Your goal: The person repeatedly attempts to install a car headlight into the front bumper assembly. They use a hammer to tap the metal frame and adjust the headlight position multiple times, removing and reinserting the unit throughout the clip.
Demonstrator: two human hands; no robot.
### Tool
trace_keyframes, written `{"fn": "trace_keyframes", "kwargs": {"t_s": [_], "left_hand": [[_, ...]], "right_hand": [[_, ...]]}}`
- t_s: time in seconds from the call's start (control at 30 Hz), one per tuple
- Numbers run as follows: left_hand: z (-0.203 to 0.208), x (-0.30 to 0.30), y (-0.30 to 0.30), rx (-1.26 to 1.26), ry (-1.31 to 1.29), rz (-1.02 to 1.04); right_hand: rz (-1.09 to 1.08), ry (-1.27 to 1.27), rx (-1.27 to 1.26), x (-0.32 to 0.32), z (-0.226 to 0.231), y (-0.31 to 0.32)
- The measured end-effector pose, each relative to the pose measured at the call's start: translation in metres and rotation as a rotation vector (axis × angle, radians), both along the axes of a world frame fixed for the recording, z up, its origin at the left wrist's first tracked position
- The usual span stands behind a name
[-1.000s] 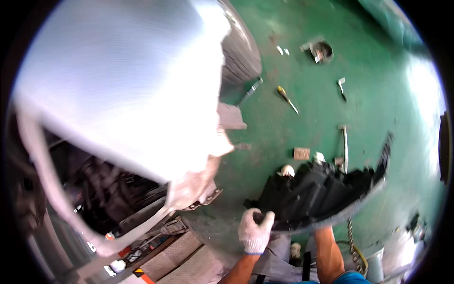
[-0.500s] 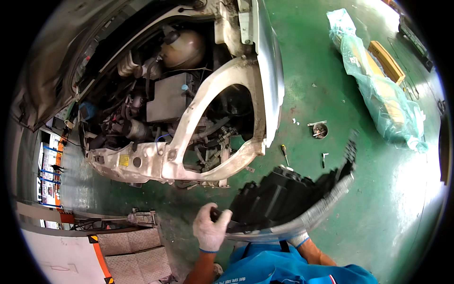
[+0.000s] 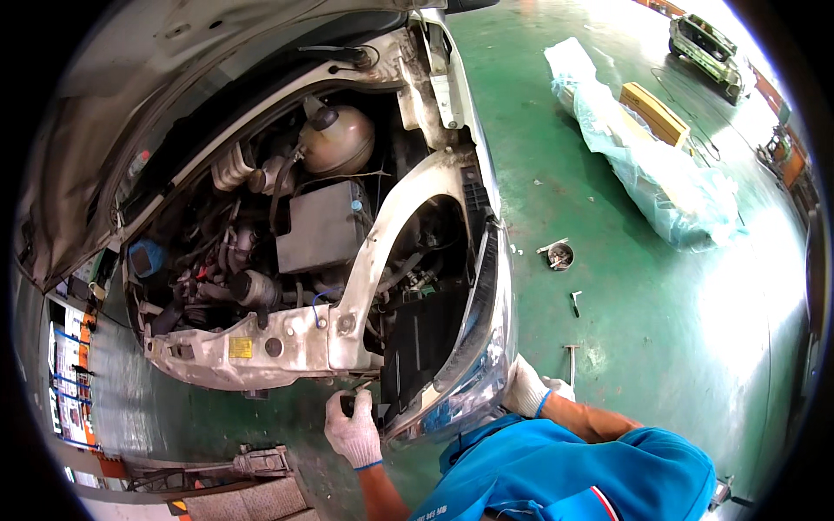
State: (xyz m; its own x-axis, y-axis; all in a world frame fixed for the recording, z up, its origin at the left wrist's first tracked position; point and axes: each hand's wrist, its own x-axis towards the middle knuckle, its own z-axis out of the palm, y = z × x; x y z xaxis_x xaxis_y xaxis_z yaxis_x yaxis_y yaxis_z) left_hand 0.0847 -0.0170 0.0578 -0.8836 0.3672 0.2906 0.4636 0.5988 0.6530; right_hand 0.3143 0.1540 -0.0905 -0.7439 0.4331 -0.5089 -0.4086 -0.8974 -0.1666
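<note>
A car headlight [image 3: 486,369], with a clear lens and a black housing, stands at the front corner opening of a white car body [image 3: 382,234]. Its black back faces into the bay, and its upper end lies along the fender edge. My left hand [image 3: 354,431], in a white knit glove, is closed around a dark tab at the headlight's inner end. On the outer lens side my gloved right hand [image 3: 526,388] holds the headlight; some of its fingers are hidden. Close by is the radiator support [image 3: 287,343], which carries a yellow label.
The raised hood [image 3: 113,130] hangs over the engine bay. On the green floor lie a bowl of small parts [image 3: 560,256], a small tool [image 3: 575,304] and a T-shaped tool [image 3: 572,365]. Farther off are a plastic-wrapped long part [image 3: 643,174] and a carton [image 3: 656,115].
The headlight has swung up and left from in front of my body into the car's corner opening. Both hands moved with it, and my right hand now shows on its outer side.
</note>
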Motion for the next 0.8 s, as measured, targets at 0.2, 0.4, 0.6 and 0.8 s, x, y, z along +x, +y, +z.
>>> {"fn": "trace_keyframes", "kwargs": {"t_s": [0.2,0.4,0.6,0.8], "left_hand": [[-0.004,-0.013,0.029,-0.062,-0.03,0.019],[-0.001,-0.01,0.052,-0.03,-0.064,0.092],[-0.004,-0.017,0.073,0.052,0.015,0.167],[-0.002,-0.016,0.069,-0.069,0.126,0.192]], "right_hand": [[-0.086,-0.185,0.161,-0.02,0.057,0.026],[0.096,-0.07,0.052,-0.032,0.05,0.052],[0.164,0.002,-0.047,-0.034,0.04,0.078],[0.051,0.012,-0.082,-0.043,-0.01,0.081]]}}
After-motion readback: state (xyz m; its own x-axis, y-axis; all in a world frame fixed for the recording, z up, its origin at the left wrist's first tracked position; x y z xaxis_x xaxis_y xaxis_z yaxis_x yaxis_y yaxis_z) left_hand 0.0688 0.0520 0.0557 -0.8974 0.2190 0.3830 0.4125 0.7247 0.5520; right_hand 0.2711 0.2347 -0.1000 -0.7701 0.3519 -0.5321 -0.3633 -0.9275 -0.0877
